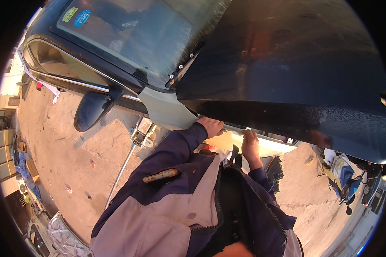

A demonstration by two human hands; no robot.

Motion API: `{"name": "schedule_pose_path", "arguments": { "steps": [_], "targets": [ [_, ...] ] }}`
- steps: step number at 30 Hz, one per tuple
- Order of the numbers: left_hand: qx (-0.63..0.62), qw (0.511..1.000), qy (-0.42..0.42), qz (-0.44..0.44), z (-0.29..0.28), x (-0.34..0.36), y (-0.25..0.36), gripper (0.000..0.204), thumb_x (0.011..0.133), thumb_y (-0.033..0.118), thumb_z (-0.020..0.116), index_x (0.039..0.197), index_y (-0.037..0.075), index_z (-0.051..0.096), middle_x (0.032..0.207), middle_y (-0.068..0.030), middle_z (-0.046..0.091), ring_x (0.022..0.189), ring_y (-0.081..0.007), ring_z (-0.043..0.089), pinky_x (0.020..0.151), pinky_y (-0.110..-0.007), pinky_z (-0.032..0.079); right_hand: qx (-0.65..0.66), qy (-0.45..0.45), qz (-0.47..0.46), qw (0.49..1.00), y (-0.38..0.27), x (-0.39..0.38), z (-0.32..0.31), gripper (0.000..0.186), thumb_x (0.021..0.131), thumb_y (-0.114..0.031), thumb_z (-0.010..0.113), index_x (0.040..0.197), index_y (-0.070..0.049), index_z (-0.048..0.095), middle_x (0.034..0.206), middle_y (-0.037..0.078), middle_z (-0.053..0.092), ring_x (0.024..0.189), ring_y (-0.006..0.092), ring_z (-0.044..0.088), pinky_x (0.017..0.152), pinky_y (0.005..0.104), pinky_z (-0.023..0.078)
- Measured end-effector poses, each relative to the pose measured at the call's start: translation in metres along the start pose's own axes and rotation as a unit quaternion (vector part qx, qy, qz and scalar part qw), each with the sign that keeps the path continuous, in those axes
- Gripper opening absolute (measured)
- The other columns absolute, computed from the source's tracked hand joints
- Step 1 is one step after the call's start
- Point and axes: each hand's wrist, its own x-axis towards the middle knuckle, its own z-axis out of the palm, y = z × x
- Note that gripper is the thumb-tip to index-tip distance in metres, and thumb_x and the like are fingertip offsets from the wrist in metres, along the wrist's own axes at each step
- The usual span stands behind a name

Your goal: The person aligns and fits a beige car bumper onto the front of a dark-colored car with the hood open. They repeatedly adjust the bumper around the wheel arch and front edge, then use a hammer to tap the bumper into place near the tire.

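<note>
outdoor yard, bare sandy concrete ground. a dark car stands with its black hood raised above the pale fender. left hand rests on the fender edge just under the hood lip, fingers curled together. right hand touches the same edge nearby; its finger state cannot be told. side mirror projects over the ground.

A black hood and black mirror are seen; the fender is pale grey-green, the jacket navy and beige, the ground tan.
</note>
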Motion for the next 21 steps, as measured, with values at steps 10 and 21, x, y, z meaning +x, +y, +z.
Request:
{"name": "schedule_pose_path", "arguments": {
  "steps": [10,21],
  "targets": [
    [-0.023,0.980,-0.180,-0.084,-0.027,0.008,0.008,0.053,0.109,0.060,0.053,0.123,0.011,0.069,0.119,-0.0126,0.079,0.108,-0.0324,0.078,0.090,-0.048,0.063,-0.087,-0.120,-0.032,0.988,0.021,0.019,-0.025,0.040,0.093,-0.029,0.082,0.122,-0.003,0.074,0.119,0.021,0.075,0.111,0.0432,0.071,0.096,0.0507,0.057],
    [-0.043,0.996,-0.062,-0.050,-0.024,0.001,0.005,0.038,0.101,0.045,0.069,0.110,0.009,0.069,0.113,-0.0101,0.075,0.108,-0.0299,0.074,0.093,-0.046,0.059,-0.167,-0.268,-0.092,0.944,-0.026,0.064,0.013,0.072,0.079,-0.048,0.091,0.132,-0.004,0.073,0.133,0.021,0.070,0.128,0.0425,0.065,0.110,0.0530,0.050]
  ]
}}
